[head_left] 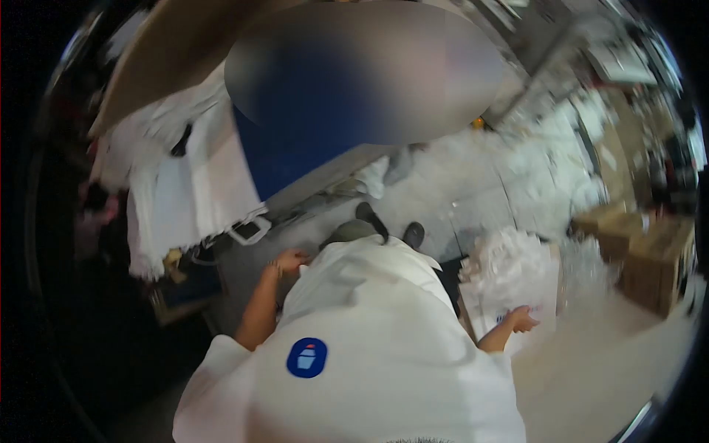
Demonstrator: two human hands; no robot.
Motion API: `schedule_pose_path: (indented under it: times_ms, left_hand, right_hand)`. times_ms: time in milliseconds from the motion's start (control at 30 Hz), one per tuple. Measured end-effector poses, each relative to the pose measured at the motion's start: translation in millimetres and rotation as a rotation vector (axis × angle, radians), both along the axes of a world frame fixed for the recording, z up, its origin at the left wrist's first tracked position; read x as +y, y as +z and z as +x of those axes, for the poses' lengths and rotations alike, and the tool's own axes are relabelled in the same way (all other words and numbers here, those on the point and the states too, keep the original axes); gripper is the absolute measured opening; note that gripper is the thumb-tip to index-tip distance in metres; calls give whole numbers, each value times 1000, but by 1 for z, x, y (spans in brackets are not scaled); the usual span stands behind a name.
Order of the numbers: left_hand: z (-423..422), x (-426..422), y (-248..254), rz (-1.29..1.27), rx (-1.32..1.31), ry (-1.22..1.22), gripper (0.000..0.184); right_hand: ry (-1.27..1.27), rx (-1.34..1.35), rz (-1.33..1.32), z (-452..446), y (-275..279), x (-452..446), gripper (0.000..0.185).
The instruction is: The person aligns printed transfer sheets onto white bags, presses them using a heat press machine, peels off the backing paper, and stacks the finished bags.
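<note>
My left hand (292, 260) hangs low beside my white shirt (369, 332), near my thigh. A band shows at its wrist, and its fingers are too blurred to make out. Out to the right, my right hand (523, 320) is over a stack of white bags or sheets (509, 277) with dark printing. Its fingers look apart and nothing shows in them. Whether it touches the stack I cannot tell. The stack's upper part is crumpled.
White cloth-like bags (221, 173) lie piled at the left, a handle loop (251, 230) hanging off. A blue panel (295, 148) stands ahead, partly under a blurred patch. Cardboard boxes (650, 262) stand at the right. Clear plastic and white material cover the floor ahead.
</note>
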State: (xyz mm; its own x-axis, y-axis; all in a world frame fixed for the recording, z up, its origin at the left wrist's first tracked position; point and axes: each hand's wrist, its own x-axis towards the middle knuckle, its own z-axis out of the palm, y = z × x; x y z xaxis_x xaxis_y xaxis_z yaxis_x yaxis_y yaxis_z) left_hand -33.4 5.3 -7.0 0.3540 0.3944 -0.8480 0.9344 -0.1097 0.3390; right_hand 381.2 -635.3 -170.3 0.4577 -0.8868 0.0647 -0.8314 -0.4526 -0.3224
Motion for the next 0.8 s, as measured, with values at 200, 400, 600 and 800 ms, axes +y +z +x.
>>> schedule_pose_path:
  times_ms: [200, 400, 600, 800]
  left_hand:
    - [22, 94, 151, -222, -445, 523, 24]
    - [-86, 276, 61, 913, -469, 693, 32]
    - [-137, 352, 20, 1048, 67, 751, 98]
    - [-141, 359, 23, 1083, 203, 765, 63]
  right_hand:
    - [1060, -516, 281, 139, 32, 200, 56]
    - [1987, -505, 394, 147, 150, 469, 31]
    - [2043, -217, 141, 169, 188, 603, 53]
    - [1882, -98, -143, 188, 174, 643, 74]
